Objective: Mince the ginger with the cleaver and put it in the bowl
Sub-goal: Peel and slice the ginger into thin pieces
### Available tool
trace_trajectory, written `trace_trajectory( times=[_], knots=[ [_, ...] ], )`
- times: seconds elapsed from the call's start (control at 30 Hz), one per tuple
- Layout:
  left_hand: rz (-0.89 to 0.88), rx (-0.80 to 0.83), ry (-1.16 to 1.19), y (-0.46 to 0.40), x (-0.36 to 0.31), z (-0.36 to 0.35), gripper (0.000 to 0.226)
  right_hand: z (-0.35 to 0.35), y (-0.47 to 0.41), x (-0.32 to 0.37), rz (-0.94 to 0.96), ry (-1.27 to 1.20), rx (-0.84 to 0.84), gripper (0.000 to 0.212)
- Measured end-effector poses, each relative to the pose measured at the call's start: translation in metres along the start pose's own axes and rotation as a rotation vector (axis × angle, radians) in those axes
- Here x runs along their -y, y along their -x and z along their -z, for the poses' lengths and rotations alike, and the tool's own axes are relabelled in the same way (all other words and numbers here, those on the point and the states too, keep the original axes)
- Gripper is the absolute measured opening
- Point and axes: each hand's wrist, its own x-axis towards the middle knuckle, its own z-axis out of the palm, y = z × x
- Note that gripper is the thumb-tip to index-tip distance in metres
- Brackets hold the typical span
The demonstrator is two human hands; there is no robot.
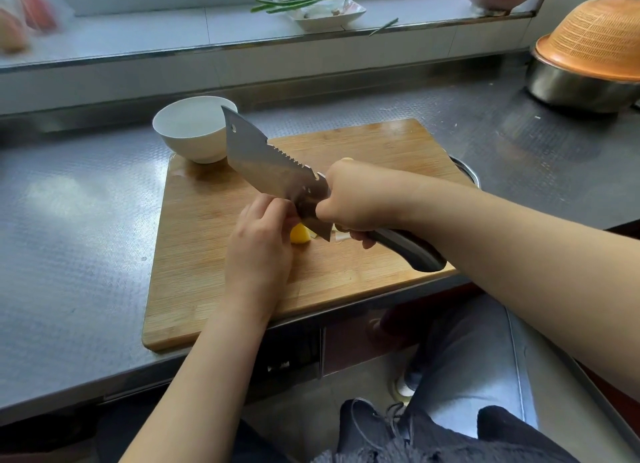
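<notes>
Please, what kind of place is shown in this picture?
Most likely a kitchen, perhaps a commercial one: a steel counter carries a wooden cutting board and white bowl, and the right hand grips a cleaver over yellow ginger.

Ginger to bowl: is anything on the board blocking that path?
Only the cleaver itself. Its blade, held by the right hand, slants over the cutting board between the ginger, under the left hand, and the white bowl.
</notes>
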Motion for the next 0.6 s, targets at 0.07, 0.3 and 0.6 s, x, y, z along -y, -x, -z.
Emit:
trace_trajectory(
  times=[0.07,0.3,0.6],
  knots=[
    [0.001,0.003,0.005,0.000,0.001,0.000,0.007,-0.002,-0.002,0.001,-0.001,0.012,-0.007,0.010],
    [-0.009,-0.007,0.036,0.001,0.003,-0.001,0.005,-0.020,-0.015,0.001,-0.036,0.021,0.023,0.016],
    [-0.015,0.000,0.010,0.001,0.003,0.002,0.006,-0.013,-0.017,-0.013,-0.076,-0.050,0.001,0.016]
  ],
)
